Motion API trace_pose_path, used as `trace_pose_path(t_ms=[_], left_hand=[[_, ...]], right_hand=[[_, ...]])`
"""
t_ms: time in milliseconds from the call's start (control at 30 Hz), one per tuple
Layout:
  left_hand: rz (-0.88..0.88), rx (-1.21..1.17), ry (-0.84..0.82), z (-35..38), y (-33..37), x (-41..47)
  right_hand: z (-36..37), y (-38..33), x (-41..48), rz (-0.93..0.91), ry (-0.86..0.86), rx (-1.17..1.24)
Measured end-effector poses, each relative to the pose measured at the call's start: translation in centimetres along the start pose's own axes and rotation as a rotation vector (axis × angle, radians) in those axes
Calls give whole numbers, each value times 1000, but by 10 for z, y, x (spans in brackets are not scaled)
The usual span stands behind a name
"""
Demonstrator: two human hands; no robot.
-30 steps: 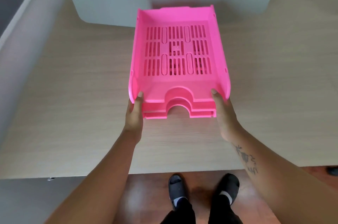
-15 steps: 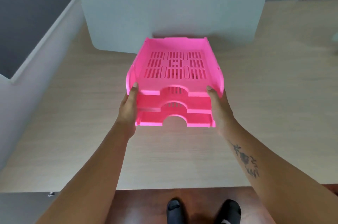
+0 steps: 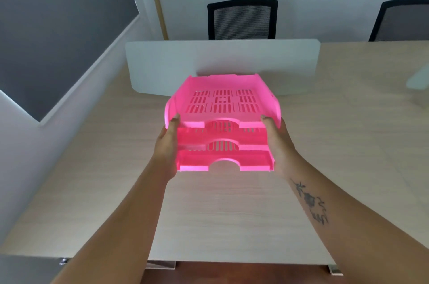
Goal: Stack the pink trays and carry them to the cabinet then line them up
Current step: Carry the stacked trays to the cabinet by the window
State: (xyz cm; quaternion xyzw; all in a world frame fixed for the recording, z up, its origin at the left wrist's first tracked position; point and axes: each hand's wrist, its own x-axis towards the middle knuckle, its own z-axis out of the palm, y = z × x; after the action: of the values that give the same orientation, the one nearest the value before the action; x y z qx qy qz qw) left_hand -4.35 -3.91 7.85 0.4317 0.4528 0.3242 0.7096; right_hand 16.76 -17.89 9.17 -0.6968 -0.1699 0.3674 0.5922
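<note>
I am holding pink tray stack [image 3: 222,121] between both hands, above wooden desk [image 3: 325,144], clear of surface as I judge it. Left hand [image 3: 166,146] clamping left wall, right hand [image 3: 277,144] clamping right wall, fingers wrapped under and mostly hidden, thumbs resting on top tray rim. Three trays nesting, notched fronts facing me, long axis pointing away toward white divider [image 3: 162,63]. Hands sitting equally near, symmetric about stack. Cabinet not showing; I am judging stacking done, carry beginning, stack needing level hold through turn.
</note>
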Motion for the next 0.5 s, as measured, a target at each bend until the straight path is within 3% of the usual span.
trace_pose_path(t_ms=[300,500], left_hand=[[135,-51,42,25,30,-66],[249,-129,249,27,38,-152]], right_hand=[[-32,-47,-26,-88,-167,13],[-42,-68,-57,-86,-401,39]])
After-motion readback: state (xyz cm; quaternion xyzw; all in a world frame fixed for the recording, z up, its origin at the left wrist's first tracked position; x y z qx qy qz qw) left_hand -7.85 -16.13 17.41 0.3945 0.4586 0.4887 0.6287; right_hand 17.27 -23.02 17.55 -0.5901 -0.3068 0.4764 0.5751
